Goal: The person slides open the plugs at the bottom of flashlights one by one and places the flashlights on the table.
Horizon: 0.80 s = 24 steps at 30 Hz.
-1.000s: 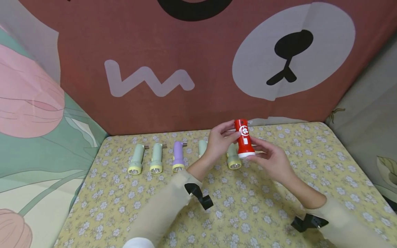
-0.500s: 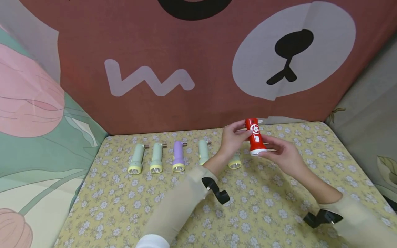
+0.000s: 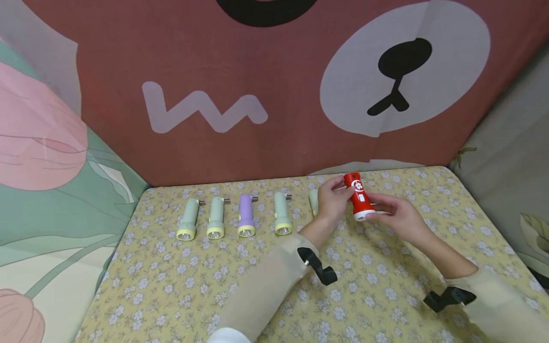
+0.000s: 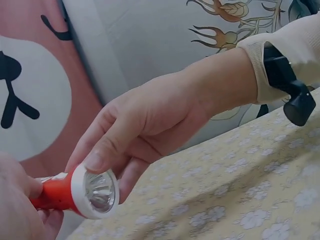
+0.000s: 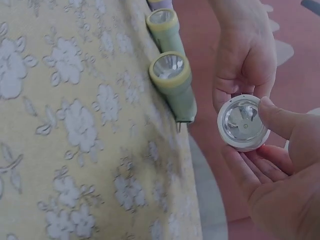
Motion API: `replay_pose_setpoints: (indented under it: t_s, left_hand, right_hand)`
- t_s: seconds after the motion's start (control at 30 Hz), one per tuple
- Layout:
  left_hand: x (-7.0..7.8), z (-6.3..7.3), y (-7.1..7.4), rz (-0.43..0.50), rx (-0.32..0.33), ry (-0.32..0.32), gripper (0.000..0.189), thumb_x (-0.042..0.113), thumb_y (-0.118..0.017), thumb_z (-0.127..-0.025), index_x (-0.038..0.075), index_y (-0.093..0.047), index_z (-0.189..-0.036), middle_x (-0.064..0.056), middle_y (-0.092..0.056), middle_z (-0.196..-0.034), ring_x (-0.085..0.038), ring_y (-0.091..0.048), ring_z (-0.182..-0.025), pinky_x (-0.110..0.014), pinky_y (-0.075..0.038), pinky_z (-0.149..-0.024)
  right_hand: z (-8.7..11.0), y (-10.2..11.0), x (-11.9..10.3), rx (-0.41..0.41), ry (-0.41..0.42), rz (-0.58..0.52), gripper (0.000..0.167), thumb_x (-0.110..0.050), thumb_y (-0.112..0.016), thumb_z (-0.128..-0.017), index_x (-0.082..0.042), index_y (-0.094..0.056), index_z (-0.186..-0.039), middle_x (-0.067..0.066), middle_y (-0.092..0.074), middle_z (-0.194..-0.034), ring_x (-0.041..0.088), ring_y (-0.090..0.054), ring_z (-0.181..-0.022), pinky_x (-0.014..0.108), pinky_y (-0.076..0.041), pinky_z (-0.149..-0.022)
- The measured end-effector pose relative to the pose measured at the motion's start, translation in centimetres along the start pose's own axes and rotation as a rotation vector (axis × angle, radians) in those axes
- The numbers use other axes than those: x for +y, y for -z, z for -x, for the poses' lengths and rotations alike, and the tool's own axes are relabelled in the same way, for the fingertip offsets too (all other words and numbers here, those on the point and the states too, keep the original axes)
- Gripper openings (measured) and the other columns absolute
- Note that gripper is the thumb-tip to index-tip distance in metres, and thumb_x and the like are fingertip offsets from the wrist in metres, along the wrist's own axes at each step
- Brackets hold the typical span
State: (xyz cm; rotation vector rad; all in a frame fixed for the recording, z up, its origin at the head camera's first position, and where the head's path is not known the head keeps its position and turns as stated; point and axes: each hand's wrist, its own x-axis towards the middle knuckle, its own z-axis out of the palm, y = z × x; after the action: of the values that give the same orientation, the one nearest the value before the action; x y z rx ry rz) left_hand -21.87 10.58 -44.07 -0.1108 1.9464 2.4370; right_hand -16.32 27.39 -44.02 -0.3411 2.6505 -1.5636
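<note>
A red flashlight (image 3: 361,199) with a white rim and a white emblem is held between both hands above the right half of the table. My left hand (image 3: 333,199) pinches its upper body, thumb on the front beside the emblem. At the lens end, my right hand (image 3: 403,216) grips the white rim between thumb and fingers. The right wrist view shows the clear lens (image 5: 244,124) facing that camera, unlit. Just left of my left hand lies a pale green flashlight (image 3: 314,201), mostly hidden by that hand.
To the left, a row of flashlights lies on the flowered tablecloth (image 3: 171,286): a purple one (image 3: 246,213) among several pale green ones (image 3: 282,212), lenses toward me, metal prongs at the far ends. A printed bear curtain (image 3: 206,157) hangs along the table's back edge.
Both hands have carried the red flashlight rightward, then slightly down toward me. The fourth flashlight in the row is now uncovered, while my left hand covers most of the fifth.
</note>
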Motion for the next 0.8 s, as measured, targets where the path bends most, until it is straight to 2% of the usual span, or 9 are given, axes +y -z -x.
replay_pose_setpoints:
  t_s: [0.07,0.17,0.23,0.3,0.4,0.57,0.8]
  left_hand:
    - [-0.4,0.1,-0.4,-0.003,0.037,0.015,0.035,-0.008,-0.072,-0.089,-0.004,-0.069,-0.124,-0.011,-0.07,-0.108,-0.028,-0.071,-0.1,-0.038,-0.062,-0.082]
    - [-1.0,0.4,-1.2,-0.028,0.096,0.03,0.033,-0.007,-0.072,-0.089,-0.001,-0.071,-0.122,-0.008,-0.072,-0.107,-0.025,-0.071,-0.099,-0.037,-0.061,-0.084]
    - [-1.3,0.7,-1.8,-0.032,0.136,0.035,0.033,-0.006,-0.072,-0.089,0.001,-0.072,-0.121,-0.006,-0.073,-0.107,-0.023,-0.071,-0.097,-0.037,-0.061,-0.084]
    - [-1.5,1.0,-2.2,-0.048,0.168,0.047,0.032,-0.004,-0.072,-0.09,0.003,-0.073,-0.122,-0.005,-0.073,-0.106,-0.022,-0.071,-0.097,-0.038,-0.06,-0.085]
    - [-1.9,1.4,-2.6,-0.025,0.184,0.062,0.033,-0.003,-0.07,-0.093,0.004,-0.071,-0.125,-0.005,-0.072,-0.108,-0.022,-0.07,-0.1,-0.041,-0.06,-0.088]
    - [-2.6,1.7,-3.0,0.012,0.171,0.067,0.035,0.0,-0.065,-0.097,0.005,-0.067,-0.132,-0.006,-0.07,-0.112,-0.023,-0.067,-0.107,-0.044,-0.058,-0.093]
    - [-4.0,1.6,-3.2,-0.019,0.163,0.051,0.038,-0.001,-0.062,-0.099,0.004,-0.063,-0.137,-0.011,-0.069,-0.121,-0.024,-0.064,-0.115,-0.042,-0.055,-0.098]
  right_hand:
    - [0.0,0.0,0.4,-0.008,-0.012,-0.012,0.06,-0.015,-0.076,-0.094,0.004,-0.052,-0.146,0.025,-0.056,-0.142,0.031,-0.065,-0.117,0.02,-0.058,-0.081]
    - [0.0,0.2,0.9,-0.014,-0.022,-0.031,0.06,-0.014,-0.076,-0.094,0.006,-0.051,-0.145,0.027,-0.056,-0.141,0.014,-0.068,-0.11,0.02,-0.058,-0.081]
    - [0.1,0.2,1.3,-0.022,-0.029,-0.041,0.06,-0.014,-0.075,-0.094,0.007,-0.051,-0.145,0.028,-0.056,-0.141,0.003,-0.067,-0.106,0.02,-0.059,-0.081]
    - [0.1,0.3,1.6,-0.022,-0.033,-0.049,0.059,-0.014,-0.075,-0.094,0.007,-0.051,-0.144,0.029,-0.056,-0.141,-0.002,-0.065,-0.103,0.021,-0.059,-0.08]
    - [0.3,0.3,2.1,-0.027,-0.036,-0.05,0.059,-0.015,-0.075,-0.095,0.007,-0.051,-0.144,0.029,-0.055,-0.141,-0.006,-0.064,-0.102,0.02,-0.059,-0.081]
    - [0.2,0.3,2.9,-0.024,-0.045,-0.074,0.058,-0.014,-0.075,-0.095,0.007,-0.052,-0.144,0.028,-0.055,-0.141,-0.007,-0.063,-0.103,0.023,-0.06,-0.081]
    - [0.3,0.1,3.7,-0.036,-0.063,-0.133,0.055,-0.011,-0.072,-0.097,0.011,-0.051,-0.142,0.033,-0.051,-0.142,-0.006,-0.062,-0.106,0.026,-0.06,-0.083]
